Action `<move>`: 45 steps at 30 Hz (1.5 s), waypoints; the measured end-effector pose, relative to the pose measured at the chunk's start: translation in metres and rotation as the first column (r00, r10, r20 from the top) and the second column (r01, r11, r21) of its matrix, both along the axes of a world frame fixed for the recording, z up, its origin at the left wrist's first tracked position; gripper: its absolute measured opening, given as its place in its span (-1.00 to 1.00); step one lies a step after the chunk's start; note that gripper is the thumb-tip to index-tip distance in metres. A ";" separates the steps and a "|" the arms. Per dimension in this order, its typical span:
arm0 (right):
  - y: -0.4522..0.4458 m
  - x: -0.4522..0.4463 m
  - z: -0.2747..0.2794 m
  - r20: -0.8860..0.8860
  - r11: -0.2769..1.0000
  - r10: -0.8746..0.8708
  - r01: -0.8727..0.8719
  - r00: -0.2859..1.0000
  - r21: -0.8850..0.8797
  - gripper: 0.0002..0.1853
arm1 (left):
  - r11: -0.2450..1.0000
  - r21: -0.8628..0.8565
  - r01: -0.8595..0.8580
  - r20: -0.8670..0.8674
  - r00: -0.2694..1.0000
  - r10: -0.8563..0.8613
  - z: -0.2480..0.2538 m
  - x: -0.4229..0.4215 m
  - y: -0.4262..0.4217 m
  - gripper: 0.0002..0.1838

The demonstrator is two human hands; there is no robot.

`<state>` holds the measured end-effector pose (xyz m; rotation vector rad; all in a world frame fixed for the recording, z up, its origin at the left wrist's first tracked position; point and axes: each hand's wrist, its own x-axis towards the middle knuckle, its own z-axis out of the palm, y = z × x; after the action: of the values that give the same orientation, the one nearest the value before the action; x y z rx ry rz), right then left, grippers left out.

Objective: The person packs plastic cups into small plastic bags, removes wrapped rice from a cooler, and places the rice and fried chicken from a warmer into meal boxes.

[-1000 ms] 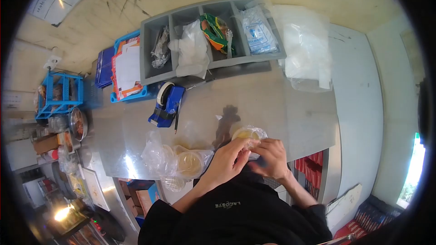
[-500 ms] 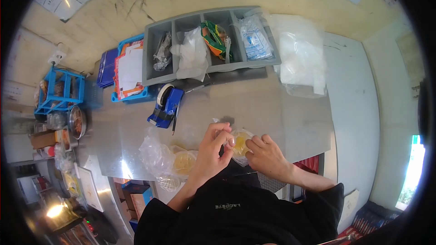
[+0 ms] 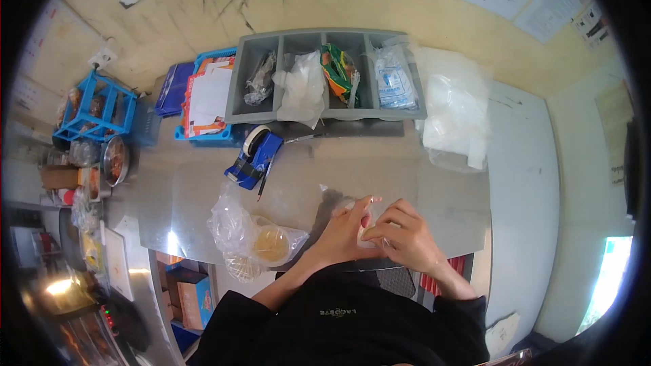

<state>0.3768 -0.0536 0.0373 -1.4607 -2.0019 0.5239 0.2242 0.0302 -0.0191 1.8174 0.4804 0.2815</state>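
Wrapped tub (image 3: 367, 236), mostly hidden, sits at the tabletop's (image 3: 407, 183) near edge, my left hand (image 3: 338, 236) cupped narrowly around it, my right hand (image 3: 413, 240) seemingly pinching its wrap, which calls for light fingertips.

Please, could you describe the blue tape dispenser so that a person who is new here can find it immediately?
On the metal table, find the grey four-compartment tray near the wall. The tape dispenser lies just in front of its left part. Unlike the lighter blue basket of papers nearby, it is darker and carries a pale tape roll.
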 end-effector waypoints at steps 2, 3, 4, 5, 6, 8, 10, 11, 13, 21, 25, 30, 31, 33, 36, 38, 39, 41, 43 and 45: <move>-0.006 -0.002 -0.006 -0.348 0.979 -0.170 0.119 0.922 -0.164 -0.73 | 0.987 0.145 -0.075 -0.066 0.994 0.086 -0.004 0.005 -0.007 -0.34; -0.008 -0.004 -0.009 -0.350 0.979 -0.167 0.115 0.922 -0.167 -0.73 | 0.987 0.143 -0.079 -0.069 0.994 0.090 -0.010 0.008 -0.013 -0.34; -0.009 -0.005 -0.011 -0.360 0.993 -0.090 0.059 0.929 -0.098 -0.72 | 0.930 0.343 -0.131 0.069 0.991 0.114 -0.021 0.011 -0.019 -0.42; -0.010 -0.005 -0.014 -0.364 1.000 -0.012 0.002 0.931 -0.027 -0.72 | 0.830 0.520 -0.202 0.207 0.972 0.107 -0.020 0.014 -0.020 -0.50; -0.015 0.001 -0.016 -0.366 1.000 -0.010 0.000 0.931 -0.026 -0.72 | 0.829 0.521 -0.202 0.206 0.973 0.108 -0.018 0.014 -0.020 -0.50; -0.027 0.018 -0.020 -0.758 0.914 -0.304 0.401 0.577 -0.062 -0.65 | 0.945 0.282 -0.163 0.051 0.987 0.155 -0.009 0.014 -0.023 -0.67; -0.015 0.015 -0.032 -0.567 0.899 -0.404 0.427 0.718 -0.100 -0.65 | 0.941 0.253 -0.226 0.087 0.974 0.211 -0.011 0.020 -0.027 -0.73; -0.011 0.011 -0.043 -0.344 0.878 -0.476 0.463 0.810 -0.124 -0.65 | 0.932 0.229 -0.282 0.122 0.958 0.260 -0.012 0.021 -0.030 -0.79; -0.012 0.002 -0.071 -0.431 0.890 -0.455 0.397 0.779 -0.223 -0.70 | 0.916 0.173 -0.361 0.102 0.932 0.348 -0.003 0.023 -0.031 -0.81; -0.028 -0.025 -0.082 -0.329 0.805 -0.554 0.593 0.764 0.023 -0.85 | 0.884 0.262 -0.386 -0.176 0.882 0.437 -0.001 0.026 -0.019 -0.81; -0.039 -0.036 -0.103 -0.514 0.882 -0.434 0.466 0.740 -0.073 -0.81 | 0.919 0.348 -0.186 -0.323 0.896 0.304 0.003 0.028 -0.018 -0.80; -0.036 -0.040 -0.098 -0.518 0.871 -0.435 0.489 0.736 -0.037 -0.68 | 0.932 0.320 -0.170 -0.263 0.929 0.260 0.002 0.017 -0.008 -0.75; -0.036 -0.040 -0.099 -0.520 0.872 -0.435 0.489 0.736 -0.037 -0.68 | 0.976 0.176 -0.131 -0.207 0.964 0.166 0.005 0.009 -0.005 -0.73; -0.031 -0.038 -0.102 -0.668 0.796 -0.570 0.524 0.479 -0.304 -0.68 | 0.996 0.033 -0.077 -0.135 0.988 0.081 0.004 -0.004 -0.001 -0.70; -0.028 -0.044 -0.111 -0.674 0.769 -0.608 0.523 0.420 -0.368 -0.70 | 0.984 -0.012 -0.177 -0.120 0.977 0.174 -0.015 -0.018 -0.008 -0.71; -0.026 -0.045 -0.111 -0.686 0.750 -0.632 0.509 0.361 -0.423 -0.70 | 0.941 -0.262 -0.212 0.118 0.961 0.249 -0.023 -0.021 -0.017 -0.78; -0.023 -0.045 -0.110 -0.714 0.759 -0.617 0.489 0.331 -0.430 -0.69 | 0.939 -0.266 -0.217 0.115 0.960 0.254 -0.020 -0.020 -0.019 -0.78; -0.021 -0.046 -0.108 -0.740 0.772 -0.601 0.460 0.301 -0.440 -0.68 | 0.918 0.078 -0.389 0.070 0.921 0.384 -0.013 -0.015 -0.024 -0.90; -0.023 -0.044 -0.107 -0.553 0.748 -0.662 0.499 0.507 -0.438 -0.67 | 0.880 0.294 -0.373 0.017 0.922 0.386 -0.018 -0.014 -0.026 -0.94; -0.021 -0.046 -0.104 -0.512 0.746 -0.665 0.527 0.544 -0.408 -0.67 | 0.804 0.496 -0.327 -0.032 0.919 0.393 -0.027 -0.015 -0.024 -0.93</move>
<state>0.3310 -0.0751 -0.0669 -1.6822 -0.8375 0.7931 0.2094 0.0066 -0.0456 2.2344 0.9239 0.5875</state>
